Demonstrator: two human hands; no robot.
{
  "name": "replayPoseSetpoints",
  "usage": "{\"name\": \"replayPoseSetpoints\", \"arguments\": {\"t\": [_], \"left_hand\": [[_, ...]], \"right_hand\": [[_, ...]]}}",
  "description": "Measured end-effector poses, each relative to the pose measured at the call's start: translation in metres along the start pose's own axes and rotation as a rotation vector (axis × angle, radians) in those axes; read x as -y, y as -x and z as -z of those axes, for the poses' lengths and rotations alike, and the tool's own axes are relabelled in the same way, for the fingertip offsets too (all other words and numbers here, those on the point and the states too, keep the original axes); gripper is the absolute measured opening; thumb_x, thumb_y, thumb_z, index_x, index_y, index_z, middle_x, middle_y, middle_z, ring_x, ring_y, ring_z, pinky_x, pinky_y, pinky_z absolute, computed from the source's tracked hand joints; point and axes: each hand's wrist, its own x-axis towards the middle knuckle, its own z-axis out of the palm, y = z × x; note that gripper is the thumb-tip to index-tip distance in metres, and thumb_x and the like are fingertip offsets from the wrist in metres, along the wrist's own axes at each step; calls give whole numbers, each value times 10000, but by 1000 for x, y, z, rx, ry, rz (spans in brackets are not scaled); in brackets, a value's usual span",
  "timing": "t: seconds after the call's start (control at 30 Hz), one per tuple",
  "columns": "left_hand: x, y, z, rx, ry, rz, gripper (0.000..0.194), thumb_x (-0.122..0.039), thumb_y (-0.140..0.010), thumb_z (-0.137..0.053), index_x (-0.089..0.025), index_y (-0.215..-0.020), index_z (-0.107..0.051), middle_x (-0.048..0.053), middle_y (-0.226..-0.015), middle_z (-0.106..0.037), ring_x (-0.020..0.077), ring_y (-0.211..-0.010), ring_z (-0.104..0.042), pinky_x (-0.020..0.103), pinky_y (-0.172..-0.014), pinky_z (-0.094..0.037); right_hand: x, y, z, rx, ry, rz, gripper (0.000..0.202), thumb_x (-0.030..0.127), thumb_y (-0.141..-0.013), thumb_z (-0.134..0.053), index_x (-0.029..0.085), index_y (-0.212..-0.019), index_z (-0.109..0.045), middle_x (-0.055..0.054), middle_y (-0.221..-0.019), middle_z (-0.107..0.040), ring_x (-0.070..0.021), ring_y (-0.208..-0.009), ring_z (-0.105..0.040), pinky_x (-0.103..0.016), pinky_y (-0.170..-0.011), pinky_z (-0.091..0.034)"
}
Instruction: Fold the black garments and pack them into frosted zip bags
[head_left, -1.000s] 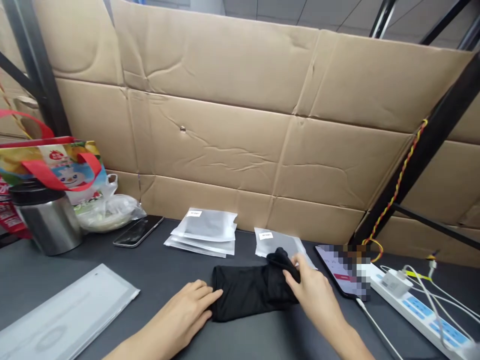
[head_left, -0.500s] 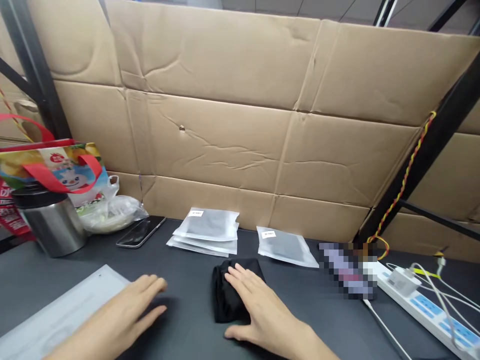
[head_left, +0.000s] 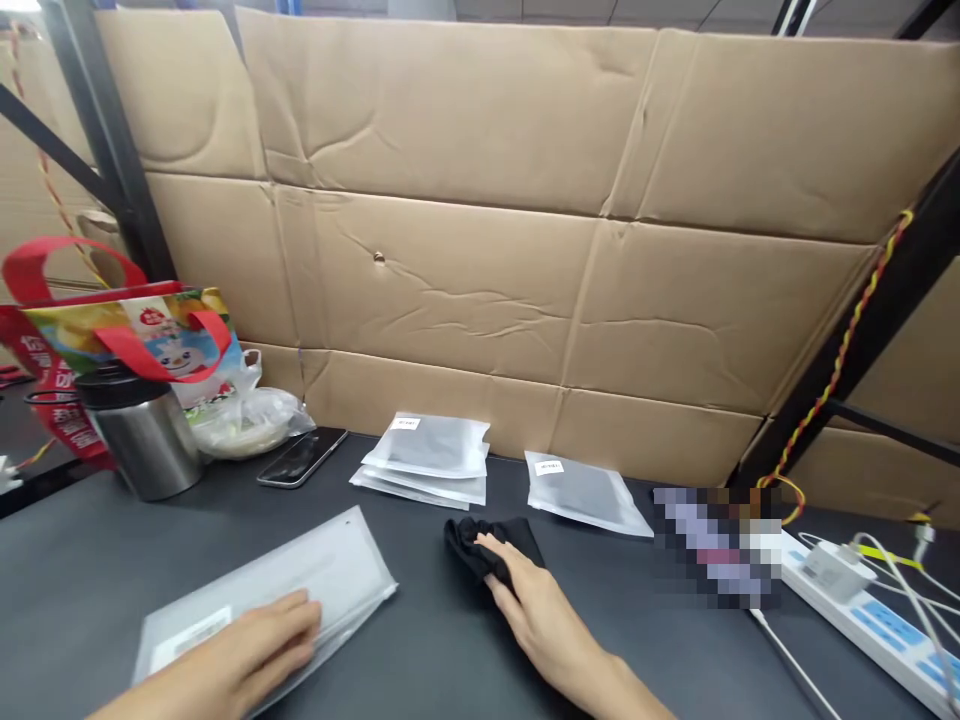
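A folded black cloth item [head_left: 529, 540] lies at mid-table, its left part bunched up and lifted. My right hand [head_left: 536, 610] grips it, with fingers on top and thumb tucked underneath. To the left rests a frosted plastic zip bag [head_left: 330, 550] with a white label, lying at a slant. Over its near right part my left hand [head_left: 262, 640] is closed, fingers curled together on the plastic. Behind the cloth are a small stack of frosted bags [head_left: 431, 450] and a single labelled frosted bag [head_left: 589, 492], both with dark contents.
A phone [head_left: 304, 458], a steel flask [head_left: 150, 440], a clear plastic bag [head_left: 255, 420] and a colourful carry bag [head_left: 165, 330] stand at the left. On the right are a blurred-out object [head_left: 712, 550] and a power strip [head_left: 877, 620] with white cables. A cardboard wall [head_left: 450, 280] closes off the back.
The left hand has come down onto the frosted bag, which now lies further right. My right hand has gone from resting flat on the black cloth to gripping and bunching it. The view has shifted slightly.
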Motion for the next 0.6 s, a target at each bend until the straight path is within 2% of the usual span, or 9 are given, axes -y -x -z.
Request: {"name": "replayPoseSetpoints", "arguments": {"t": [0.03, 0.1, 0.2, 0.23, 0.3, 0.4, 0.47, 0.53, 0.6], "left_hand": [[-25, -13, -4, 120, 53, -52, 243, -445, -867, -555, -340, -1032, -698, -34, -1062, -721, 209, -948, -672, 235, -832, -524], [-69, -38, -14, 217, 192, -102, 231, -383, -920, -479, -275, -916, -683, -12, -911, -709, 180, -808, -649, 235, -739, -505], [-109, -69, -37, 223, 419, -93, 202, -327, -888, -516, -208, -792, -648, -8, -784, -648, 165, -715, -576, 244, -668, -444], [-116, -77, -45, 223, 473, -85, 190, -316, -871, -533, -194, -782, -648, -7, -768, -637, 162, -703, -559, 243, -652, -430], [-121, -90, -58, 251, 561, -81, 173, -297, -838, -557, -171, -772, -655, -11, -723, -618, 157, -668, -538, 235, -610, -415], [-121, -100, -66, 301, 668, -98, 179, -277, -817, -546, -155, -741, -653, -21, -689, -602, 162, -661, -532, 235, -599, -426], [-120, -103, -65, 316, 716, -109, 204, -276, -821, -517, -155, -721, -647, -21, -711, -610, 178, -701, -541, 243, -624, -442], [-118, -105, -62, 331, 750, -115, 182, -271, -808, -526, -159, -727, -644, -18, -749, -624, 190, -749, -551, 253, -666, -454], [-117, -107, -59, 339, 762, -102, 148, -273, -783, -558, -159, -717, -625, -16, -725, -614, 181, -729, -553, 256, -662, -457]], "right_hand": [[-1, 2, 5, -56, -83, -40, 375, 227, -963, -405, 199, -1326, -497, -77, -1298, -589, -221, -1191, -552, -394, -1026, -427], [-4, 7, 13, -177, -204, -114, 358, 304, -992, -353, 199, -1274, -548, -67, -1192, -653, -228, -1103, -609, -377, -962, -478], [-8, 14, 22, -329, -253, -159, 385, 329, -999, -325, 182, -1289, -533, -87, -1205, -642, -243, -1169, -561, -389, -981, -462], [-8, 16, 24, -354, -237, -133, 387, 309, -1000, -321, 186, -1324, -494, -91, -1253, -613, -238, -1209, -529, -389, -1001, -446], [-7, 20, 26, -336, -150, 22, 404, 259, -990, -335, 206, -1384, -408, -87, -1362, -527, -228, -1276, -464, -397, -1042, -409], [-2, 23, 24, -188, 76, 414, 513, 192, -947, -409, 206, -1445, -286, -90, -1458, -415, -243, -1358, -340, -445, -1100, -325], [1, 23, 21, -72, 230, 577, 582, 162, -920, -460, 181, -1462, -246, -103, -1453, -420, -249, -1378, -291, -450, -1113, -302], [1, 25, 15, 45, 323, 598, 577, 156, -906, -495, 168, -1447, -292, -103, -1433, -447, -230, -1375, -294, -401, -1117, -305], [1, 26, 11, 176, 338, 524, 550, 187, -896, -530, 168, -1418, -359, -93, -1437, -440, -210, -1371, -303, -350, -1120, -298]]}}
